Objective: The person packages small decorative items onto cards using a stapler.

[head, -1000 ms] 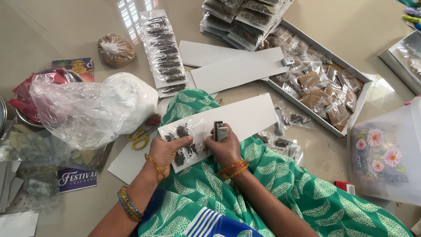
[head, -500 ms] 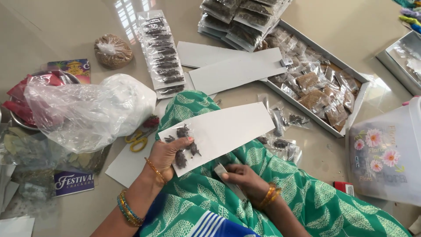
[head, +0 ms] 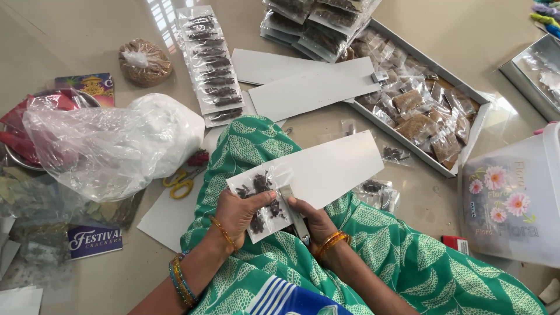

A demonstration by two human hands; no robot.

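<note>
1. As we look down at the lap, a long white card strip [head: 326, 169] lies across the green-clad knee.
2. Our left hand [head: 239, 210] pinches its near end, thumb on dark-spice sachets [head: 259, 195].
3. Our right hand [head: 315, 219] grips a small stapler [head: 293, 211] at the strip's edge.

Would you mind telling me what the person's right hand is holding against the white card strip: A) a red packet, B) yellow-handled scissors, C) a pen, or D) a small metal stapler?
D: the right hand grips a small metal stapler at the edge of the white card strip, beside the clear packets the left hand presses down.
</note>
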